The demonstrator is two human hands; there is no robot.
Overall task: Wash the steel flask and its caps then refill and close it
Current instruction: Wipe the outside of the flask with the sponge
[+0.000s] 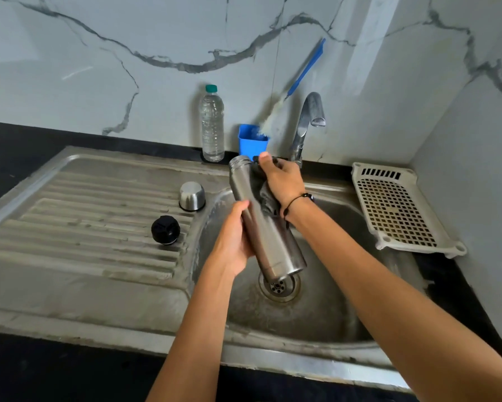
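From the head camera, the steel flask (268, 224) sits in the middle of the frame, held tilted over the sink (310, 309), its open mouth pointing to the upper left and its base hanging just above the drain (278, 285). The left hand (234, 242) grips the lower half of the flask from the left, fingers curled round its body with the thumb lying along the front. The right hand (281, 179) holds a dark cloth (268, 198) against the upper part of the flask, fingers curled over the cloth and pressing it to the steel near the neck. A thin black cord circles the right wrist.

On the ribbed draining board left of centre stand the two caps, well apart from the flask: the steel cap (191, 195), mouth down, and the black cap (165, 230) just below and to its left.

At the upper centre, on the dark table against the marble wall, a clear plastic bottle (212, 126) with a green lid stands beside a blue cup (252, 145) that holds a blue-handled bottle brush (297, 79). The tap (308, 123) rises just to the right of the cup. A white plastic rack (395, 207) lies on the right side of the frame, beside the sink.
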